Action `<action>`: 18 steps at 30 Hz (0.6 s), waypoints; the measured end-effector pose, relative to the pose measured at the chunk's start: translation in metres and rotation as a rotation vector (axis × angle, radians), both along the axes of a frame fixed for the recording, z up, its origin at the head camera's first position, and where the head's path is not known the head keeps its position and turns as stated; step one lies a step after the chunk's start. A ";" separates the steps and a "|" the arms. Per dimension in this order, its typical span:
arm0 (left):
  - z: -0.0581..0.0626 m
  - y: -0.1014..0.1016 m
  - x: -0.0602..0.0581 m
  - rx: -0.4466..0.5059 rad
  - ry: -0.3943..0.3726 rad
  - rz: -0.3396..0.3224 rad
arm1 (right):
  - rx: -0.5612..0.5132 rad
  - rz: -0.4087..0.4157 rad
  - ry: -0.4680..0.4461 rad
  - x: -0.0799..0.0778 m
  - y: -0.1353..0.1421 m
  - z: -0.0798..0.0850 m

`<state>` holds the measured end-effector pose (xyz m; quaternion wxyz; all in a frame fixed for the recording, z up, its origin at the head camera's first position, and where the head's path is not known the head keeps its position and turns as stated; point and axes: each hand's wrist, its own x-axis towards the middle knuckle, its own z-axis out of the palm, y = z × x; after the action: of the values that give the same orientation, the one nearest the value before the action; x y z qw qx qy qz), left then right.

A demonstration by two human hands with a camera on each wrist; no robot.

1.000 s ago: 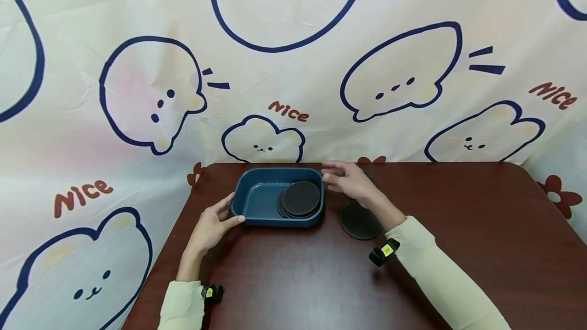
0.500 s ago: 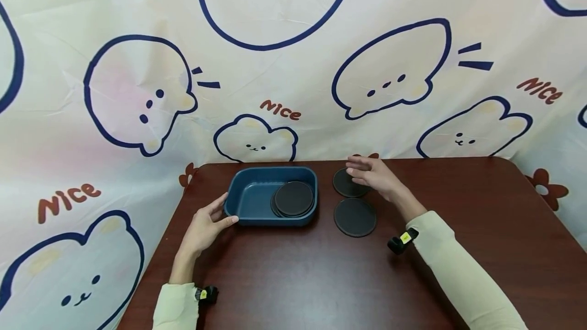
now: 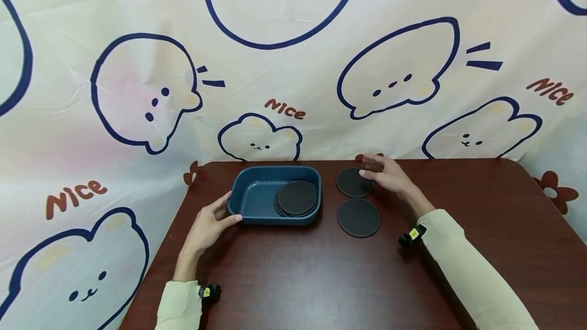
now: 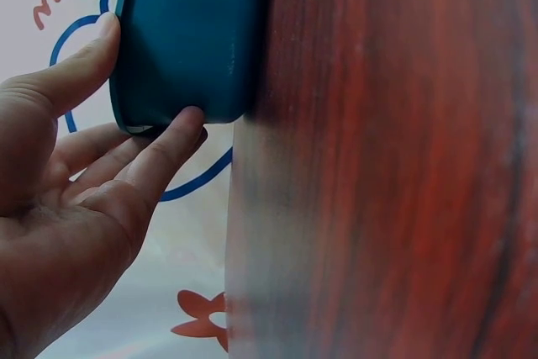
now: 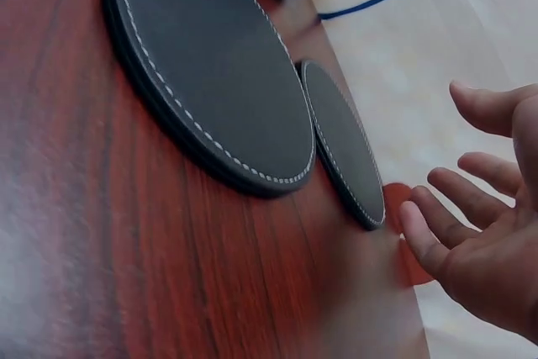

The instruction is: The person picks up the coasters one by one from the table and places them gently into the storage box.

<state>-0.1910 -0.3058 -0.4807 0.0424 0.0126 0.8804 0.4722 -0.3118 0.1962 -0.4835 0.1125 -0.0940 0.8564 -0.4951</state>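
A plain deep-blue tray [image 3: 258,201] has flat black discs [image 3: 358,217] toward its three and four o'clock, edged with pale stitching. The bench [image 3: 293,274] is reddish-brown wood grain; sleeves [image 3: 477,269], pale green. At twelve o'clock, cream cloth [image 3: 316,73] carries navy bear outlines and rust-red "Nice" lettering.

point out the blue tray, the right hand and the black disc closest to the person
Blue tray [image 3: 258,198]: head view, bare inner floor
Right hand [image 3: 390,175]: head view, back of the hand
Black disc [image 3: 358,217]: head view, middle of top face

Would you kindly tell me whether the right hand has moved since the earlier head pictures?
Yes, rightward: in the head view, the right hand has drawn away from the right end of the blue tray, which stayed put.
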 end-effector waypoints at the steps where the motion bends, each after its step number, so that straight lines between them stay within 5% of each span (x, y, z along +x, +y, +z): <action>1: 0.000 0.000 0.000 0.005 -0.002 0.001 | 0.011 0.001 -0.002 -0.002 0.001 -0.001; 18: -0.002 0.000 -0.002 0.008 0.004 0.019 | 0.120 0.108 -0.021 -0.024 0.006 -0.011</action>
<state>-0.1934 -0.3061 -0.4827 0.0360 0.0052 0.8786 0.4761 -0.3357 0.2017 -0.4943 0.1532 -0.1281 0.8769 -0.4372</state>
